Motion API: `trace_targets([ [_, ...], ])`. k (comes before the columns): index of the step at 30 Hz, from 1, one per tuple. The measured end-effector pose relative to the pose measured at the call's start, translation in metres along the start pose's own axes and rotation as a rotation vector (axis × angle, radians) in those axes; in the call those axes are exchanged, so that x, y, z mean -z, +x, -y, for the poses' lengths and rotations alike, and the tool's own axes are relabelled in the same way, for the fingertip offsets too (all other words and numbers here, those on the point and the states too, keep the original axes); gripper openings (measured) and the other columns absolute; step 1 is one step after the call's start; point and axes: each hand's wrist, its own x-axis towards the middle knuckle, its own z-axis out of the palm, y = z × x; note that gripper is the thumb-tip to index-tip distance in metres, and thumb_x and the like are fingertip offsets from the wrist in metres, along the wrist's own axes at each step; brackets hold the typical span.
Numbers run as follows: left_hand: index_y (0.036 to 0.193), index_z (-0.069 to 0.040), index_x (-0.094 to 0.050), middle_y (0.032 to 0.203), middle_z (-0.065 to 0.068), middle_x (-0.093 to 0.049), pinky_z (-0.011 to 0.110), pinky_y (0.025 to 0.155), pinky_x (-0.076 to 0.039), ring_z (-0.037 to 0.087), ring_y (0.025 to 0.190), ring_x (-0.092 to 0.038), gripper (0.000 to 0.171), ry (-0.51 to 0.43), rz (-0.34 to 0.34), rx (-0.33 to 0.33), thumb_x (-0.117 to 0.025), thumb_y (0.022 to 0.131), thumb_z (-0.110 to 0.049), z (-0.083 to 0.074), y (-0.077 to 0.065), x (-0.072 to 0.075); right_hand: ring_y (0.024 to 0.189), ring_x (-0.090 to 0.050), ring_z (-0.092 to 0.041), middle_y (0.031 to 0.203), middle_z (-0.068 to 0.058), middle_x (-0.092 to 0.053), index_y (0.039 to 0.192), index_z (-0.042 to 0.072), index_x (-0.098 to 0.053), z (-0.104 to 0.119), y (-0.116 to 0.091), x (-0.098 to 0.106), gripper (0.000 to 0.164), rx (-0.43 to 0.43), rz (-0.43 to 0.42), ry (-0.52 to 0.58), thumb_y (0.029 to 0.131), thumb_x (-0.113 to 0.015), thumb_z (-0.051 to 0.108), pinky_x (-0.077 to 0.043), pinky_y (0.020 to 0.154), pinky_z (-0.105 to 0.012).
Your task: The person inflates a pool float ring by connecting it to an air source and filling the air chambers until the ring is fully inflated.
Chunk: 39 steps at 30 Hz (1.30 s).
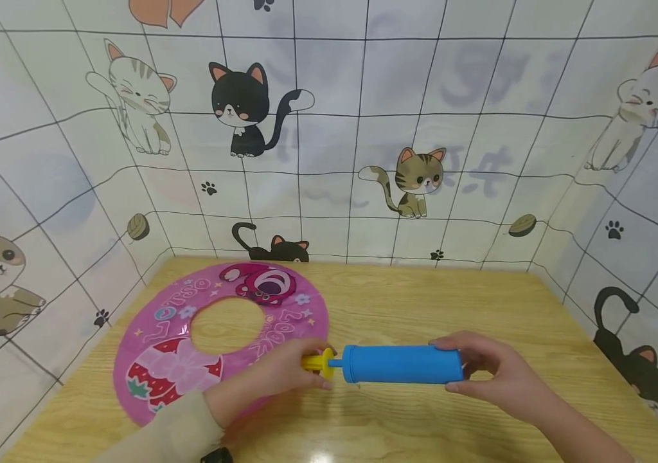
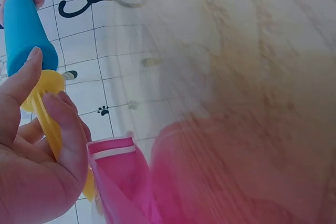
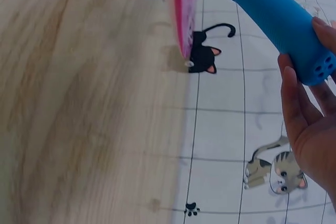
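Observation:
A blue hand pump [image 1: 404,364] with a yellow handle [image 1: 313,363] is held level above the table between both hands. My left hand [image 1: 285,370] grips the yellow handle, with the thumb lying toward the blue barrel in the left wrist view. At the other end, my right hand [image 1: 497,373] pinches the barrel between thumb and fingers. Small holes show in that end of the barrel [image 3: 278,22] in the right wrist view. A pink swim ring [image 1: 152,331] with strawberry and bear prints lies flat on the left of the table, partly behind my left forearm.
The wooden table [image 1: 450,302] meets walls on three sides, covered in a white grid sheet [image 1: 329,141] with cartoon cats. A small black object [image 1: 216,455] shows at the bottom edge by the left sleeve.

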Motion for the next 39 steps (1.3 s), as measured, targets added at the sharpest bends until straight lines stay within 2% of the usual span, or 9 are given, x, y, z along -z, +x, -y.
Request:
trace_targets([
  [6, 0.126, -0.011, -0.061, 0.11, -0.001, -0.066, 0.033, 0.083, -0.051, 0.017, 0.095, -0.06, 0.055, -0.027, -0.008, -0.012, -0.083, 0.079, -0.029, -0.005, 0.003, -0.004, 0.082, -0.065, -0.02, 0.123, 0.003, -0.06, 0.127, 0.01, -0.061, -0.001, 0.004, -0.014, 0.048, 0.015, 0.024, 0.042, 0.082, -0.077, 0.003, -0.056, 0.068, -0.032],
  [11, 0.127, -0.012, -0.062, 0.112, 0.0, -0.064, 0.036, 0.082, -0.051, 0.019, 0.097, -0.058, 0.055, -0.064, -0.043, 0.003, -0.082, 0.08, -0.031, -0.002, 0.001, -0.005, 0.086, -0.066, -0.021, 0.124, 0.003, -0.059, 0.127, 0.011, -0.06, -0.001, 0.005, -0.013, 0.048, -0.012, 0.032, 0.058, 0.083, -0.076, 0.004, -0.056, 0.071, -0.032],
  [19, 0.127, -0.014, -0.063, 0.111, 0.002, -0.065, 0.032, 0.074, -0.054, 0.021, 0.095, -0.059, 0.053, -0.13, -0.087, 0.014, -0.082, 0.08, -0.028, 0.009, -0.004, 0.003, 0.093, -0.066, -0.019, 0.128, 0.002, -0.059, 0.13, 0.002, -0.057, -0.002, -0.003, 0.014, 0.053, 0.037, -0.004, 0.041, 0.08, -0.073, -0.009, -0.056, 0.075, -0.03],
  [22, 0.128, -0.012, -0.062, 0.111, 0.003, -0.065, 0.034, 0.076, -0.054, 0.021, 0.096, -0.059, 0.054, -0.14, -0.079, 0.01, -0.081, 0.081, -0.029, 0.012, -0.007, 0.007, 0.096, -0.065, -0.017, 0.131, 0.004, -0.057, 0.132, 0.0, -0.054, -0.002, -0.01, 0.026, 0.056, 0.043, -0.007, 0.02, 0.081, -0.071, -0.013, -0.055, 0.075, -0.029],
  [24, 0.129, -0.011, -0.061, 0.112, 0.005, -0.065, 0.034, 0.073, -0.054, 0.021, 0.09, -0.061, 0.054, -0.178, -0.061, 0.01, -0.08, 0.082, -0.027, 0.014, -0.009, 0.011, 0.098, -0.065, -0.016, 0.132, 0.004, -0.056, 0.134, -0.001, -0.053, -0.002, -0.015, 0.033, 0.058, 0.051, -0.009, 0.013, 0.08, -0.069, -0.016, -0.055, 0.076, -0.028],
  [29, 0.132, -0.011, -0.059, 0.117, 0.009, -0.065, 0.035, 0.058, -0.056, 0.026, 0.073, -0.062, 0.05, -0.267, -0.033, 0.017, -0.077, 0.086, -0.022, 0.013, -0.015, 0.02, 0.109, -0.061, -0.015, 0.139, -0.004, -0.052, 0.137, -0.006, -0.046, -0.003, -0.025, 0.051, 0.064, 0.145, 0.026, 0.09, 0.078, -0.061, -0.027, -0.053, 0.081, -0.025],
  [32, 0.127, -0.015, -0.062, 0.117, 0.007, -0.065, 0.034, 0.06, -0.056, 0.024, 0.079, -0.063, 0.044, -0.258, -0.04, 0.021, -0.076, 0.086, -0.023, 0.012, -0.015, 0.023, 0.115, -0.058, -0.016, 0.14, -0.009, -0.051, 0.136, -0.01, -0.045, -0.003, -0.029, 0.06, 0.068, 0.195, 0.025, 0.136, 0.074, -0.059, -0.033, -0.052, 0.083, -0.024],
  [36, 0.118, -0.016, -0.065, 0.113, 0.004, -0.067, 0.033, 0.063, -0.056, 0.022, 0.083, -0.063, 0.035, -0.274, -0.037, 0.012, -0.076, 0.086, -0.023, 0.013, -0.015, 0.023, 0.114, -0.059, -0.014, 0.139, -0.008, -0.052, 0.136, -0.011, -0.045, 0.003, -0.038, 0.068, 0.068, 0.152, -0.025, 0.067, 0.073, -0.06, -0.032, -0.052, 0.082, -0.022],
  [39, 0.117, -0.015, -0.065, 0.11, 0.003, -0.067, 0.032, 0.062, -0.056, 0.03, 0.08, -0.063, 0.032, -0.301, -0.027, 0.003, -0.075, 0.087, -0.022, 0.013, -0.014, 0.022, 0.11, -0.061, -0.013, 0.139, -0.005, -0.052, 0.137, -0.009, -0.044, 0.008, -0.044, 0.071, 0.065, 0.076, -0.057, 0.016, 0.077, -0.06, -0.029, -0.053, 0.079, -0.023],
])
